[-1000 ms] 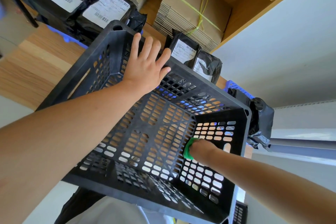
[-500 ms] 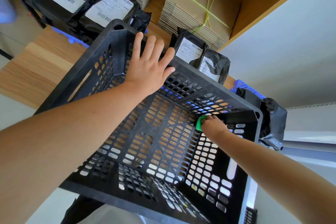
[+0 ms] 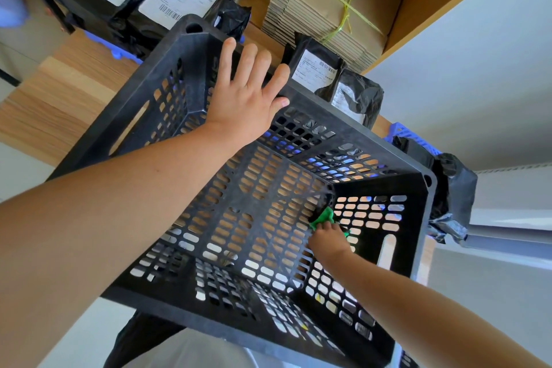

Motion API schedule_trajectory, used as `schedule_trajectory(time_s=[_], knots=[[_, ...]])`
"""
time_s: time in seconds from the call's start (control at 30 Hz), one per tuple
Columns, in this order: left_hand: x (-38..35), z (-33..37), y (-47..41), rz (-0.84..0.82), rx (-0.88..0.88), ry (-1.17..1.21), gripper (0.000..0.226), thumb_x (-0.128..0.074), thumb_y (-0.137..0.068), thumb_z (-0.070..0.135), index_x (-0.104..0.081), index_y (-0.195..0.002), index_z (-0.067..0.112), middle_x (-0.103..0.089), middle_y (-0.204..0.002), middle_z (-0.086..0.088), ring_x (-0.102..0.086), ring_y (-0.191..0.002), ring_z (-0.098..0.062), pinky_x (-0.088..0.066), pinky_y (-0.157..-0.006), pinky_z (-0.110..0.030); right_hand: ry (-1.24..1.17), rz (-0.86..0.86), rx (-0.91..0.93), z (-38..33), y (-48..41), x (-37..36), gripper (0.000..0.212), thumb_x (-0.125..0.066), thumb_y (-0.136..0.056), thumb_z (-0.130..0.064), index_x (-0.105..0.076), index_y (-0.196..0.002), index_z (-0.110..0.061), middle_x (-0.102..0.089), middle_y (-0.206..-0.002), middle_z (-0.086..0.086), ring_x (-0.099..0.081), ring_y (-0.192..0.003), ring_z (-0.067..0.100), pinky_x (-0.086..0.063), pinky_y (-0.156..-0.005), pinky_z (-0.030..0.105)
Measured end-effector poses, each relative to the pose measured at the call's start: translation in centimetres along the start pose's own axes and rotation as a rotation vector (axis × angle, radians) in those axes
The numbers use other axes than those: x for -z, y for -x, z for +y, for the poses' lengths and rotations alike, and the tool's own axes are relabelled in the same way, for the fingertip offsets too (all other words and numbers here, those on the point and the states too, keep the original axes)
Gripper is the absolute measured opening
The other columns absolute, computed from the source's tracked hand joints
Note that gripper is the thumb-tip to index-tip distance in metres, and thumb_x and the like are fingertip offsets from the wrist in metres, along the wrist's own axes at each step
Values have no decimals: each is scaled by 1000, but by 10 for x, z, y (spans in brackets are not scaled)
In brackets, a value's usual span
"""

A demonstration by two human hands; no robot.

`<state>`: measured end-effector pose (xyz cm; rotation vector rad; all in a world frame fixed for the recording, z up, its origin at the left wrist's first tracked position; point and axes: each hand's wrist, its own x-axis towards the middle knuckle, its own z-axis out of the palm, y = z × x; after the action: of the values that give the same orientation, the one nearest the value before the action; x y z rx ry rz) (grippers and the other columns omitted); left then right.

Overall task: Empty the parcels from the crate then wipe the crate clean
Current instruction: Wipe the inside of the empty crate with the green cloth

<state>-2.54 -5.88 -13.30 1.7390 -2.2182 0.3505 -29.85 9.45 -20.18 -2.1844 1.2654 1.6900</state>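
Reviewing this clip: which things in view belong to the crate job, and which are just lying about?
Job: black crate, empty; green cloth in the grip of the right hand, inside the crate; left hand flat on the far rim; labelled black parcels behind the crate.
Lying about: tied cardboard bundle; blue basket; wooden table.

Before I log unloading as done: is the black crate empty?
Empty: inside the crate are only the right hand and green cloth; its slotted floor is bare.
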Motion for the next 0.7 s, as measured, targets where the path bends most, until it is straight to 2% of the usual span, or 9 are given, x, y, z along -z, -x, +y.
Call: schedule_trajectory(time_s=[0.27,0.43,0.57,0.63,0.7], knots=[[2,1,0,-15,1,-3,50,-32,-105,51,-34,-138,13,-43,-137,-20,-37,-135,-42,-20,-118,-65,-87,-125,175,-33,32,1,32,-50,-97,-6,-60,-127,-5,-60,-130,12,-53,-122,35,-40,-103,43],[4,0,0,-35,2,20,51,-31,-105,51,-33,-139,13,-41,-139,-21,-35,-136,-42,-18,-119,-65,-156,-217,296,-51,54,-5,39,-55,-95,1,-53,-134,1,-60,-127,17,-60,-112,36,-52,-91,43],[6,0,0,-51,4,27,51,-31,-105,50,-33,-139,13,-40,-139,-21,-34,-136,-41,-17,-119,-64,-196,-257,355,-51,61,-7,44,-55,-93,6,-51,-136,0,-57,-133,20,-57,-119,38,-51,-97,44],[9,0,-1,-67,2,24,51,-31,-105,51,-33,-139,13,-40,-139,-20,-34,-136,-41,-16,-119,-64,-217,-262,380,-43,65,3,49,-56,-92,7,-50,-139,-3,-53,-141,17,-50,-130,36,-46,-105,44],[12,0,-1,-92,1,20,52,-30,-105,51,-32,-140,14,-39,-140,-20,-33,-136,-41,-15,-120,-64,-271,-254,364,-32,69,13,47,-55,-93,5,-50,-139,-5,-53,-141,13,-49,-130,33,-44,-105,40]])
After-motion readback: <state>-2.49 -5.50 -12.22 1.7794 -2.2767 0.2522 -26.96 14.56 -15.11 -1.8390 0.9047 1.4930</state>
